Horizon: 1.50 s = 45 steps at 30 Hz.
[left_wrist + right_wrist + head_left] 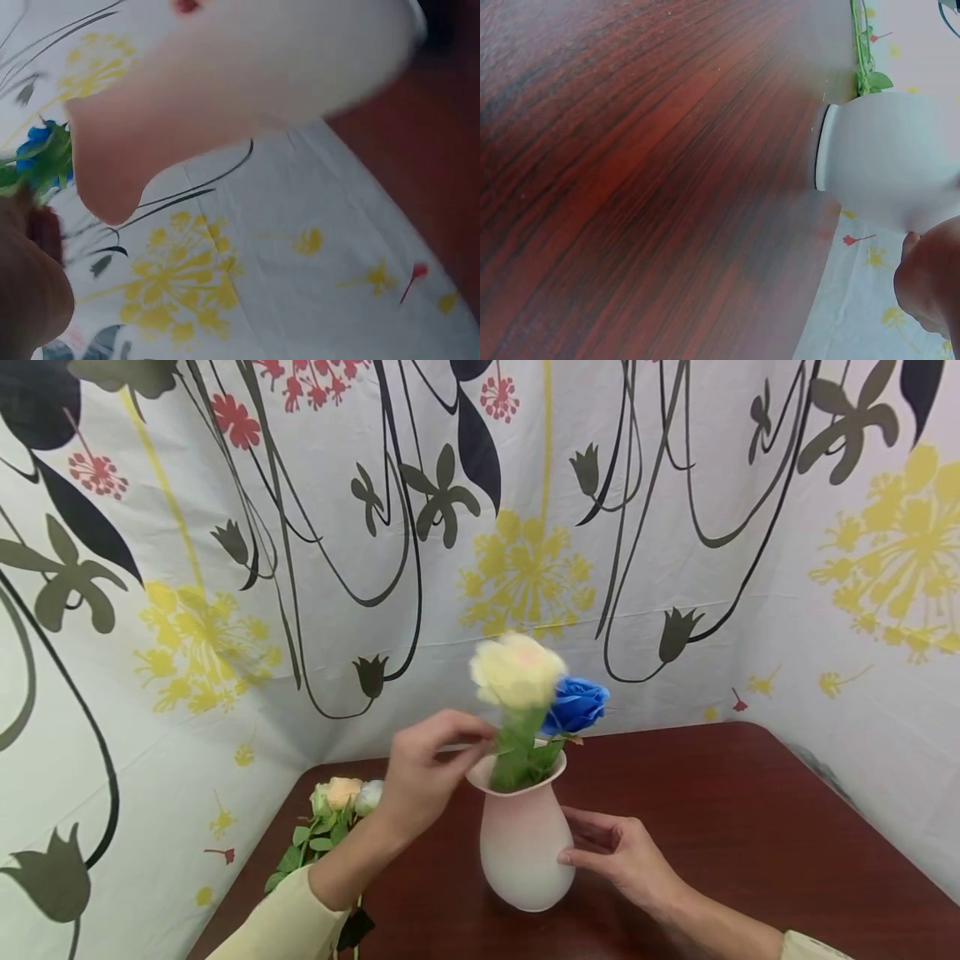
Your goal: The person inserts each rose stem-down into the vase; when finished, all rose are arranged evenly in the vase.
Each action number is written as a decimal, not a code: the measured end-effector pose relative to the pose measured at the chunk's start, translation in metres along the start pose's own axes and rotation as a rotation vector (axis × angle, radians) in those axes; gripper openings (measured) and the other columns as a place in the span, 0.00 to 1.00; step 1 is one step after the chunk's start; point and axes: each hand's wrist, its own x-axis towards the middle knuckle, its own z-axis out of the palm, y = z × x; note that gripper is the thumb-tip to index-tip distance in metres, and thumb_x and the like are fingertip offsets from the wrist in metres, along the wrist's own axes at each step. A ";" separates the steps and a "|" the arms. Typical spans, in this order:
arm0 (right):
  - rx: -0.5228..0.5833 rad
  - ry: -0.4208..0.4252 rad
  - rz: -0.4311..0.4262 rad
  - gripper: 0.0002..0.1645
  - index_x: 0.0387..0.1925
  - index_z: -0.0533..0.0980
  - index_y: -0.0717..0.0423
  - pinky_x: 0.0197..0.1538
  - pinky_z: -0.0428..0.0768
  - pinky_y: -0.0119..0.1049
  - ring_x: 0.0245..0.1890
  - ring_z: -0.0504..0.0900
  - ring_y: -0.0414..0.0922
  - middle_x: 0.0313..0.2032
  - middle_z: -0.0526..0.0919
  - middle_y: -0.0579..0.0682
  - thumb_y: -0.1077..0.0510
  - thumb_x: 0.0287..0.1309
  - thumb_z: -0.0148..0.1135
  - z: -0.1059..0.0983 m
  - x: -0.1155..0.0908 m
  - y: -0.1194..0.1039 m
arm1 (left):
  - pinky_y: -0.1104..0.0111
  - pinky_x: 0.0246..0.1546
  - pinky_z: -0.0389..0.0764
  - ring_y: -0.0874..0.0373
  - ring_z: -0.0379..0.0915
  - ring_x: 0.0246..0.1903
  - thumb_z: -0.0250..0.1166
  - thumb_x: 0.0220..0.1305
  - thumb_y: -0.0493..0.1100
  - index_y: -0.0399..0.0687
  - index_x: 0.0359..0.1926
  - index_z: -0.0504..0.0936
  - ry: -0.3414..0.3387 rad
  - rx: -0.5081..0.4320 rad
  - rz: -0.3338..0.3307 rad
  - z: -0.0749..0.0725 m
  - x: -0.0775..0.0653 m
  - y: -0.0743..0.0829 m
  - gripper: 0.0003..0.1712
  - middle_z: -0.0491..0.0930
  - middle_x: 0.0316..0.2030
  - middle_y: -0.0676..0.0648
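A white vase (525,847) with a pinkish flared mouth stands upright on the table. My left hand (429,767) is at the left of its rim, thumb and fingers pinching the green stem of a cream rose (517,672), whose bloom is blurred. The stem's lower end is hidden inside the vase. Behind it a blue rose (579,703) stands in the same vase. From the right, my right hand (630,860) holds the vase's belly, thumb in front and fingers partly hidden behind. In the right wrist view, that thumb touches the vase wall (885,150).
Several artificial roses (345,795), peach, pale green and whitish, lie with leafy stems at the table's left, beside my left forearm. The dark red wooden table (697,810) meets a flower-patterned white cloth (450,610) at its back and sides.
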 end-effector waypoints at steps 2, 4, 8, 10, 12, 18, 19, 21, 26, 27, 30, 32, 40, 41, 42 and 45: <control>0.005 0.004 0.009 0.39 0.72 0.74 0.66 0.57 0.85 0.38 0.63 0.83 0.53 0.66 0.79 0.66 0.61 0.63 0.78 0.001 0.001 0.000 | 0.75 0.37 0.84 0.58 0.85 0.40 0.76 0.64 0.30 0.47 0.42 0.93 -0.081 0.148 0.074 0.000 -0.003 -0.001 0.10 0.89 0.42 0.51; 0.007 0.001 0.016 0.39 0.72 0.73 0.66 0.58 0.85 0.38 0.64 0.82 0.52 0.67 0.78 0.66 0.60 0.63 0.77 0.001 0.001 0.001 | 0.76 0.38 0.82 0.59 0.84 0.41 0.78 0.63 0.33 0.51 0.42 0.94 -0.106 0.234 0.095 -0.001 -0.007 -0.002 0.09 0.89 0.42 0.55; 0.003 -0.005 0.019 0.39 0.73 0.72 0.67 0.57 0.86 0.40 0.65 0.81 0.57 0.68 0.76 0.67 0.58 0.65 0.77 0.001 0.001 0.000 | 0.71 0.46 0.86 0.59 0.87 0.45 0.79 0.60 0.33 0.48 0.43 0.94 -0.052 0.224 0.019 -0.007 -0.014 -0.006 0.10 0.90 0.43 0.54; 0.002 0.001 0.019 0.39 0.72 0.72 0.67 0.57 0.86 0.41 0.65 0.81 0.60 0.68 0.76 0.67 0.58 0.64 0.77 0.001 0.001 0.000 | 0.67 0.50 0.87 0.57 0.88 0.48 0.80 0.59 0.32 0.45 0.46 0.93 -0.027 0.201 -0.035 -0.010 -0.017 -0.008 0.13 0.91 0.45 0.51; 0.000 0.008 0.015 0.39 0.72 0.73 0.68 0.56 0.86 0.41 0.64 0.81 0.61 0.68 0.77 0.67 0.59 0.64 0.77 0.001 0.001 0.000 | 0.66 0.52 0.87 0.56 0.88 0.50 0.80 0.59 0.33 0.44 0.49 0.92 -0.022 0.180 -0.086 -0.011 -0.020 -0.009 0.16 0.90 0.48 0.50; 0.019 0.006 0.017 0.39 0.72 0.72 0.68 0.56 0.86 0.41 0.64 0.81 0.61 0.68 0.77 0.68 0.60 0.64 0.77 0.000 0.001 0.001 | 0.60 0.52 0.87 0.58 0.87 0.50 0.79 0.61 0.35 0.46 0.51 0.92 -0.058 0.103 -0.174 -0.004 -0.027 -0.008 0.16 0.90 0.47 0.52; 0.022 0.006 0.018 0.39 0.72 0.72 0.68 0.56 0.86 0.41 0.64 0.81 0.61 0.68 0.77 0.68 0.60 0.64 0.77 0.001 0.001 0.001 | 0.59 0.51 0.88 0.58 0.87 0.48 0.79 0.61 0.35 0.47 0.50 0.92 -0.062 0.095 -0.179 -0.002 -0.027 -0.008 0.15 0.91 0.46 0.53; 0.027 0.009 0.025 0.40 0.72 0.72 0.68 0.56 0.86 0.41 0.64 0.81 0.61 0.68 0.77 0.67 0.60 0.64 0.77 0.001 0.001 0.001 | 0.60 0.47 0.88 0.57 0.86 0.45 0.80 0.61 0.36 0.47 0.47 0.92 -0.070 0.082 -0.187 0.003 -0.027 -0.006 0.13 0.90 0.44 0.54; 0.017 0.014 0.029 0.39 0.72 0.72 0.68 0.56 0.86 0.40 0.63 0.82 0.57 0.67 0.78 0.67 0.60 0.64 0.77 0.002 0.000 0.001 | 0.68 0.36 0.87 0.54 0.84 0.40 0.79 0.63 0.36 0.48 0.44 0.93 -0.088 0.079 -0.175 0.018 -0.023 -0.001 0.09 0.90 0.42 0.55; 0.015 0.012 0.023 0.39 0.72 0.72 0.68 0.56 0.86 0.40 0.63 0.82 0.57 0.67 0.78 0.67 0.60 0.64 0.77 0.002 0.000 0.001 | 0.68 0.35 0.87 0.54 0.84 0.40 0.79 0.63 0.35 0.48 0.43 0.93 -0.093 0.083 -0.172 0.020 -0.022 0.000 0.08 0.90 0.42 0.55; 0.005 0.011 0.014 0.39 0.72 0.72 0.68 0.57 0.86 0.40 0.64 0.82 0.56 0.66 0.78 0.67 0.60 0.64 0.77 0.002 0.001 0.002 | 0.68 0.38 0.86 0.57 0.83 0.43 0.79 0.63 0.35 0.50 0.42 0.94 -0.116 0.115 -0.155 0.027 -0.017 0.003 0.08 0.90 0.41 0.55; 0.000 0.012 0.015 0.39 0.72 0.72 0.68 0.57 0.86 0.39 0.64 0.81 0.56 0.67 0.78 0.66 0.60 0.63 0.77 0.002 0.001 0.003 | 0.67 0.42 0.86 0.60 0.82 0.45 0.79 0.63 0.36 0.51 0.42 0.94 -0.143 0.138 -0.148 0.030 -0.014 0.005 0.08 0.90 0.40 0.57; -0.015 0.014 0.015 0.39 0.72 0.74 0.65 0.58 0.85 0.38 0.65 0.80 0.60 0.66 0.79 0.65 0.59 0.63 0.78 0.001 0.001 0.004 | 0.65 0.42 0.85 0.63 0.82 0.43 0.81 0.61 0.39 0.51 0.41 0.94 -0.125 0.144 -0.259 0.031 -0.014 0.008 0.08 0.90 0.38 0.59; -0.013 0.014 0.013 0.39 0.72 0.74 0.65 0.58 0.85 0.39 0.65 0.80 0.60 0.66 0.79 0.65 0.59 0.63 0.78 0.001 0.001 0.004 | 0.66 0.40 0.85 0.63 0.82 0.43 0.81 0.61 0.39 0.52 0.41 0.94 -0.113 0.140 -0.276 0.031 -0.016 0.008 0.08 0.90 0.38 0.59; -0.013 0.014 0.013 0.39 0.72 0.74 0.65 0.58 0.85 0.39 0.65 0.80 0.61 0.67 0.79 0.66 0.59 0.63 0.78 0.001 0.001 0.005 | 0.67 0.37 0.86 0.62 0.81 0.43 0.81 0.62 0.39 0.52 0.41 0.94 -0.100 0.132 -0.290 0.031 -0.017 0.007 0.08 0.90 0.39 0.59; -0.005 0.013 0.010 0.39 0.72 0.74 0.66 0.57 0.86 0.39 0.65 0.80 0.61 0.67 0.78 0.66 0.60 0.63 0.78 0.001 0.001 0.005 | 0.67 0.37 0.86 0.61 0.81 0.46 0.80 0.62 0.40 0.54 0.42 0.94 -0.067 0.123 -0.297 0.029 -0.021 0.006 0.07 0.90 0.40 0.61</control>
